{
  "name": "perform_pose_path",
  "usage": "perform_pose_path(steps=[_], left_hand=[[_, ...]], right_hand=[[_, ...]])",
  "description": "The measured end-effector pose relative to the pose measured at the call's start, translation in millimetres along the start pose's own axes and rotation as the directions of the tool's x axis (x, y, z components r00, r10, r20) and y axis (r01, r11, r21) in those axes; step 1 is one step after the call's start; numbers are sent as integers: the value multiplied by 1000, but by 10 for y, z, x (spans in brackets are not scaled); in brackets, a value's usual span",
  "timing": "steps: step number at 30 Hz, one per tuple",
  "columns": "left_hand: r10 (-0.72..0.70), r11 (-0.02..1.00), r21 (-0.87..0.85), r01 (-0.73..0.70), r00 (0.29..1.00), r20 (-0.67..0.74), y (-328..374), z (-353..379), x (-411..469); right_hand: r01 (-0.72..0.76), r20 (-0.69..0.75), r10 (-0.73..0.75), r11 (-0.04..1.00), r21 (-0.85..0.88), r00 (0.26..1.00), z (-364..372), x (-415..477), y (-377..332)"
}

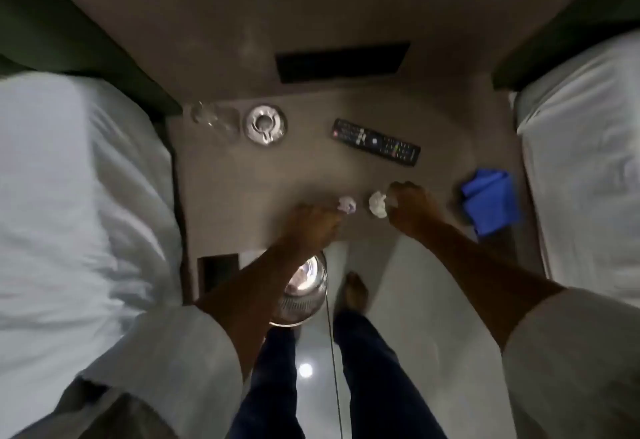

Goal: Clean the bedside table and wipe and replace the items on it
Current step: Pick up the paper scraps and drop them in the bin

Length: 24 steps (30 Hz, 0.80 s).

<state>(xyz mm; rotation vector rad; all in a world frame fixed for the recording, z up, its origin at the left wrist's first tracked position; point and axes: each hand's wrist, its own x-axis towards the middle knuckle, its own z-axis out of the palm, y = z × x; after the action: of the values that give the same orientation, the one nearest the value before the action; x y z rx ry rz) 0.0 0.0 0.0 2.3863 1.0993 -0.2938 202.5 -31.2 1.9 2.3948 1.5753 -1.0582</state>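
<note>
The brown bedside table [242,175] stands between two beds. My left hand [311,227] reaches over its front edge, its fingertips pinching a small crumpled white paper ball [347,204]. Just right of that, my right hand [412,208] closes on a second crumpled white paper ball [377,204]. A black remote control [375,142] lies behind my hands. At the back left sit a round metal ashtray [265,124] and a clear glass [214,120]. A folded blue cloth [490,205] lies at the table's right edge.
White bedding flanks the table: one bed on the left [76,196], another on the right [585,168]. A shiny metal bin [303,293] stands on the pale floor under my left forearm. A dark wall panel [343,62] is set behind the table.
</note>
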Motion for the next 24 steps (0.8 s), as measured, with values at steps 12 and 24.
perform_pose_path(steps=[12, 24], left_hand=[[-189, 971, -149, 186, 982, -2, -175, 1134, 674], [-228, 954, -173, 246, 966, 121, -638, 1788, -876]], right_hand=[[52, 65, -45, 993, -110, 997, 971, 546, 183], [217, 241, -182, 968, -128, 953, 2101, -443, -243]])
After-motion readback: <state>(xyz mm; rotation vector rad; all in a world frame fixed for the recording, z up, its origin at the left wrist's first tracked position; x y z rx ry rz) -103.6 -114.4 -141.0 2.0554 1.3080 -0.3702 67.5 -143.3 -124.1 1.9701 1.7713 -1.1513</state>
